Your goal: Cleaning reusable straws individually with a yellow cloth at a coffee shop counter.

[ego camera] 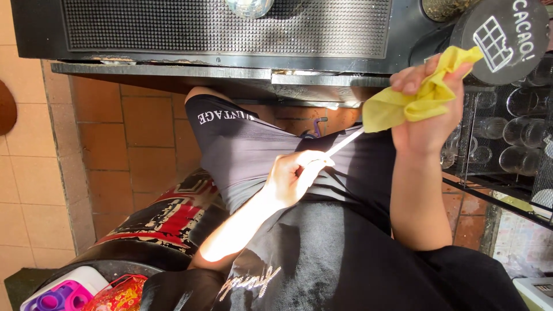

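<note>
My left hand (pixel 294 178) grips the near end of a thin white stick-like utensil (pixel 345 142) in front of my lap. The utensil slants up to the right, and its far end is hidden inside a crumpled yellow cloth (pixel 412 98). My right hand (pixel 429 118) is closed on that cloth, pinching it around the utensil just below the counter's edge. I cannot tell what kind of utensil it is. Below both hands are my black shirt and grey shorts.
A black ribbed rubber mat (pixel 230 26) lies on the counter at the top, with a glass (pixel 249 6) on it. A round black sign (pixel 501 37) and a wire rack of glasses (pixel 512 126) are at the right. A bin with colourful packaging (pixel 86 291) stands at the bottom left on terracotta floor tiles (pixel 138 138).
</note>
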